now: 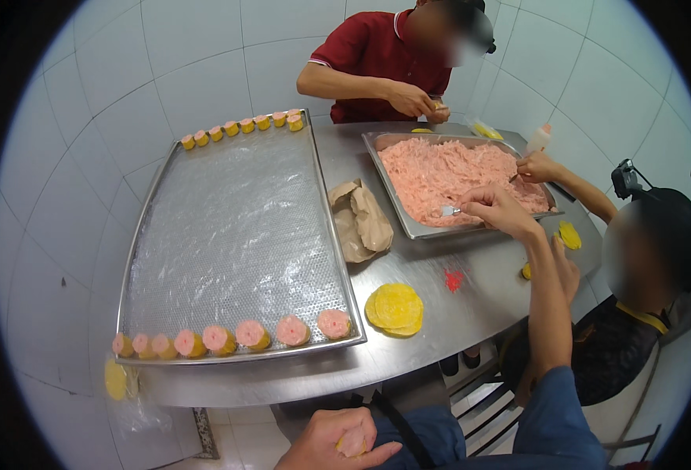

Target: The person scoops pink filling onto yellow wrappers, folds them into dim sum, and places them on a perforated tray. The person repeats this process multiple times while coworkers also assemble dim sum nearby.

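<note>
At the lower edge my left hand [331, 440] is curled around a dumpling [352, 443], its pale pink filling showing between thumb and fingers. My right hand [501, 210] reaches forward over the near side of a deep steel pan [424, 232] and grips a small metal utensil. Its flat, bright tip [449, 211] touches the pink minced filling [455, 174]; whether it is a spoon or a spreader I cannot tell. Between my hands, on the steel table, lies a stack of round yellow wrappers [395, 309].
A large film-covered tray [236, 227] at left bears rows of yellow-sided dumplings [251, 334] along its near and far edges. A brown paper bag [361, 221], red crumbs [454, 280] and a bottle [540, 139] stand about. Two co-workers work opposite and at right; one reaches into the pan.
</note>
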Available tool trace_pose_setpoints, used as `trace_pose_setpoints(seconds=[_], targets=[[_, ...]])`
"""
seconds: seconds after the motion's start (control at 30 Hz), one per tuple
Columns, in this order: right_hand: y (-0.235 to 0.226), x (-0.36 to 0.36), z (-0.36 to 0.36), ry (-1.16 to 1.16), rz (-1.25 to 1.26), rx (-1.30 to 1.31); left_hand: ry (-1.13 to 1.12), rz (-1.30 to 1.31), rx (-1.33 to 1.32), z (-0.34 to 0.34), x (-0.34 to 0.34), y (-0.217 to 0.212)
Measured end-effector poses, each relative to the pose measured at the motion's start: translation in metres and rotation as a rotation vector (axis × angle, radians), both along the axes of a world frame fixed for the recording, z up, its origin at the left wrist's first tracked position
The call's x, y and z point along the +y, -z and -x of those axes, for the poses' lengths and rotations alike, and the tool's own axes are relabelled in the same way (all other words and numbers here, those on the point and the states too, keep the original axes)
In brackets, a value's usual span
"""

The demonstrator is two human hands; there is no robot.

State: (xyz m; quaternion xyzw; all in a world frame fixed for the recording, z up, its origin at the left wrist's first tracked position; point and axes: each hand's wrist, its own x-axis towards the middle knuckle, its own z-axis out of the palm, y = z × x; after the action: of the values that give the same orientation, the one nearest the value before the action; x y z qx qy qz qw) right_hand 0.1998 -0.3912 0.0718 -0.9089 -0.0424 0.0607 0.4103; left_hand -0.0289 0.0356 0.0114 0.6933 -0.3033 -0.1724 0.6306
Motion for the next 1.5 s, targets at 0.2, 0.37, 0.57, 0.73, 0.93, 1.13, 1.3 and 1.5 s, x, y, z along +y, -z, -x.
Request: trace_pose_setpoints(seconds=[0.2, 0.37, 0.57, 0.73, 0.93, 1.13, 1.3, 1.5], targets=[[-0.01, 0.065, 0.096, -0.012, -0.236, -0.244, 0.013, 0.209, 0.154, -0.003, -0.007, -0.005], [0.005, 0.138, 0.199, -0.317, -0.145, -0.664, -0.034, 0.178, 0.169, -0.009, -0.006, 0.001], [0.017, 0.158, 0.233, -0.5, 0.139, -0.775, -0.068, 0.104, 0.047, -0.017, -0.023, 0.001], [0.013, 0.15, 0.236, -0.571, 0.226, -0.782, -0.059, 0.165, 0.012, -0.02, -0.025, 0.0], [0.0, 0.138, 0.226, -0.633, 0.17, -0.801, -0.062, 0.217, 0.349, -0.013, -0.015, -0.012], [0.006, 0.148, 0.225, -0.664, 0.136, -0.818, 0.083, 0.136, 0.083, -0.018, -0.025, 0.0], [0.003, 0.143, 0.228, -0.594, 0.206, -0.819, -0.014, 0.099, 0.092, -0.014, -0.016, -0.001], [0.001, 0.138, 0.223, -0.673, 0.149, -0.788, 0.066, 0.175, 0.329, -0.014, -0.015, -0.007]])
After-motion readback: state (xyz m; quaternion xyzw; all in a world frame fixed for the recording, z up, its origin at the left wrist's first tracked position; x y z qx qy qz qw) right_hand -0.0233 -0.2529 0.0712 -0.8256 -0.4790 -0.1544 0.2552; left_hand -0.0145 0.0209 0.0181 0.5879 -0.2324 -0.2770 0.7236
